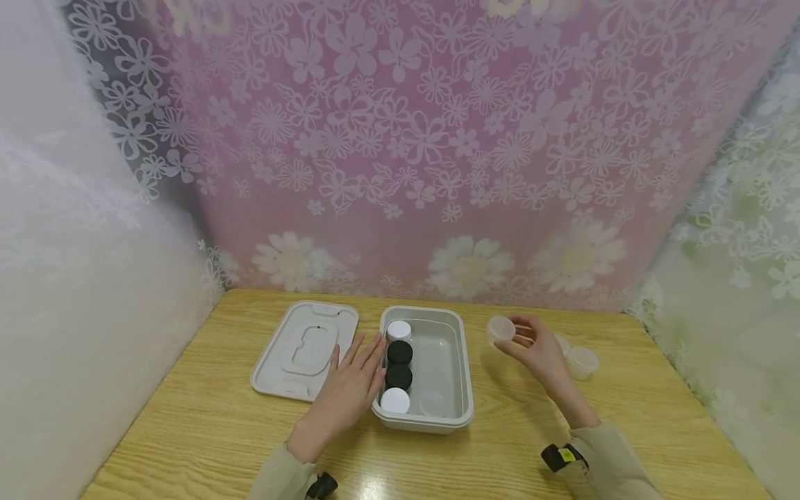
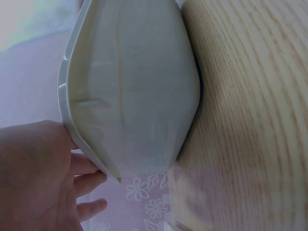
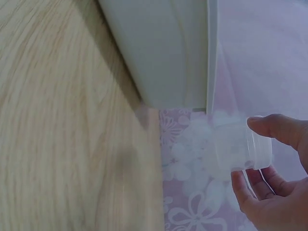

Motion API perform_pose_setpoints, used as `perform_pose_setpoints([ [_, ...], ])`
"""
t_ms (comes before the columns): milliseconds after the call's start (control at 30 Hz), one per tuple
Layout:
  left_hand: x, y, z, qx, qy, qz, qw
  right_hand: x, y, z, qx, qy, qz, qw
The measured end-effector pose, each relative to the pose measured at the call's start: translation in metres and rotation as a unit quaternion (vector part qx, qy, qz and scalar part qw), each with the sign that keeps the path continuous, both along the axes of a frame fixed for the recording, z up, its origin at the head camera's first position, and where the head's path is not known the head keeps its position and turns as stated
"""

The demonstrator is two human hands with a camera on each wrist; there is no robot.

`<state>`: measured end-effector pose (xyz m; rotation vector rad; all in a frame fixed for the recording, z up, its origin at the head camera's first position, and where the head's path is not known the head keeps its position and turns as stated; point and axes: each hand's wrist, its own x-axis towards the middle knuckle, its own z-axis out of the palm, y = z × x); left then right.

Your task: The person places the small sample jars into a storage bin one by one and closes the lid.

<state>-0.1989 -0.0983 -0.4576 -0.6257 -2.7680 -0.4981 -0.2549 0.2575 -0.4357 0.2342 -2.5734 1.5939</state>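
My left hand (image 1: 346,390) rests on the left rim of a pale grey plastic bin (image 1: 467,389), its fingers extended. In the left wrist view, its fingertips lie along the rim. Along the bin's left side stand round-topped containers in a row: a white one (image 1: 398,331), two black ones (image 1: 400,353) and another white one (image 1: 395,401). My right hand (image 1: 544,355) pinches a small translucent lidded cup (image 3: 236,147) between thumb and fingers, in the air right of the bin. A faint round clear shape (image 1: 432,403) shows at the bin's near right; I cannot tell what it is.
The bin's pale lid (image 1: 275,354) lies flat on the wooden table (image 1: 206,417), left of the bin. Behind my right hand, another translucent cup (image 1: 582,362) stands on the table, with one more partly hidden. Flowered curtains (image 1: 425,139) enclose the table.
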Motion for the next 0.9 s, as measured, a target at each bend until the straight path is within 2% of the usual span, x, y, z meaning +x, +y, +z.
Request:
perform_pose_setpoints([
  [333,0.0,0.0,0.001,0.001,-0.002,-0.001,1.0,-0.001,-0.015,0.012,-0.031,0.014,0.06,0.998],
  [467,0.0,0.0,0.001,0.0,-0.001,-0.002,1.0,-0.003,-0.022,0.017,-0.04,0.014,0.099,0.994],
  [667,0.0,0.0,0.001,0.001,-0.002,-0.002,1.0,-0.007,-0.033,0.023,-0.025,0.004,0.166,0.986],
  [900,0.0,-0.001,0.0,-0.001,-0.004,-0.003,1.0,-0.017,-0.045,0.02,0.007,0.001,0.223,0.975],
])
